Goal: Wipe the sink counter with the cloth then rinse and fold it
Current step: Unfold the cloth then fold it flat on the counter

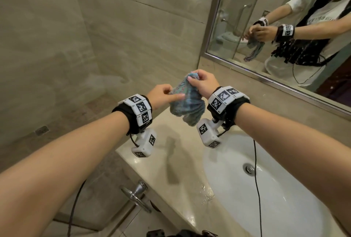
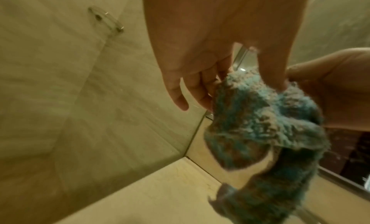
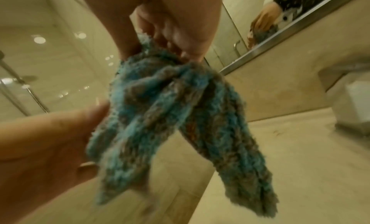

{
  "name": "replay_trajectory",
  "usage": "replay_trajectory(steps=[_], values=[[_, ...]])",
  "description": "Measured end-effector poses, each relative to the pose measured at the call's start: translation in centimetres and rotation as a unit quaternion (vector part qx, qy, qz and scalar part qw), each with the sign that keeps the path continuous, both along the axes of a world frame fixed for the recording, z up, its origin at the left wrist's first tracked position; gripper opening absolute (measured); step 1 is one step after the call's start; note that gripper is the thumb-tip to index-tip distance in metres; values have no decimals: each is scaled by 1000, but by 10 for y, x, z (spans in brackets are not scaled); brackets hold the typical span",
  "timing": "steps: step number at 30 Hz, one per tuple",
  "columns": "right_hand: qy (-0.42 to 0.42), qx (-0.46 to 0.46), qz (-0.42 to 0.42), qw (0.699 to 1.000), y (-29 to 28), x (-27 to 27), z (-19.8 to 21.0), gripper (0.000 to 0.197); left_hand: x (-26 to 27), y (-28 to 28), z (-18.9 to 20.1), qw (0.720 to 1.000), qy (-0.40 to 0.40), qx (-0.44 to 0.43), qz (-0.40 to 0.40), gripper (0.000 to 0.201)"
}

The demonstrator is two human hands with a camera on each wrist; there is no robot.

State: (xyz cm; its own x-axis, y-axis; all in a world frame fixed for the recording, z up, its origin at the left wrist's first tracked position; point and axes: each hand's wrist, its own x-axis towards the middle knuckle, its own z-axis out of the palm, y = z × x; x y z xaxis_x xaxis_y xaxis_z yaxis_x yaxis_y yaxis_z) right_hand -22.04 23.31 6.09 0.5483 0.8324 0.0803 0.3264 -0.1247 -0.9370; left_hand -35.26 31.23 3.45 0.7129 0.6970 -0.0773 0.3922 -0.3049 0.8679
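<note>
A fluffy blue-grey cloth (image 1: 187, 104) hangs bunched in the air over the back left part of the beige sink counter (image 1: 171, 170). My right hand (image 1: 192, 78) grips its top edge with curled fingers. My left hand (image 1: 174, 95) pinches the cloth's left side between thumb and fingers. In the left wrist view the thumb lies on the cloth (image 2: 260, 132) and the fingers (image 2: 202, 88) sit behind it. The right wrist view shows the cloth (image 3: 170, 116) drooping in two folds below my right hand (image 3: 170, 21), with my left hand (image 3: 40, 140) at its side.
The white sink basin (image 1: 284, 189) with its drain (image 1: 248, 168) lies below right, crossed by a black cable (image 1: 255, 170). Water is pooled on the counter (image 1: 205, 193) by the basin rim. A mirror (image 1: 284, 28) stands behind; a chrome handle (image 1: 136, 193) sticks out below left.
</note>
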Motion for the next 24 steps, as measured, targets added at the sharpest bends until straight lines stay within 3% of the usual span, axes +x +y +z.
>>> replay_trajectory(steps=[4,8,9,11,13,19,22,24], values=[[-55,-46,-36,997,-12,13,-4,31,3,4,1,984,129,120,-11,37],[-115,-93,-54,988,-20,23,-4,27,5,4,11,983,108,140,48,5],[-128,-90,-63,986,-20,24,-2,26,7,5,15,984,105,139,47,6],[-116,-59,-87,988,-20,27,3,30,10,6,20,986,97,130,39,26],[-99,-40,-109,988,-20,30,6,36,13,5,26,991,72,108,42,31],[-114,-124,-73,983,-33,35,1,34,14,-1,30,997,27,-61,40,26],[-110,-140,-89,980,-38,37,-1,45,13,-2,26,989,44,-136,41,51],[-78,-136,-90,984,-39,38,-2,62,15,-3,26,984,40,-164,46,60]])
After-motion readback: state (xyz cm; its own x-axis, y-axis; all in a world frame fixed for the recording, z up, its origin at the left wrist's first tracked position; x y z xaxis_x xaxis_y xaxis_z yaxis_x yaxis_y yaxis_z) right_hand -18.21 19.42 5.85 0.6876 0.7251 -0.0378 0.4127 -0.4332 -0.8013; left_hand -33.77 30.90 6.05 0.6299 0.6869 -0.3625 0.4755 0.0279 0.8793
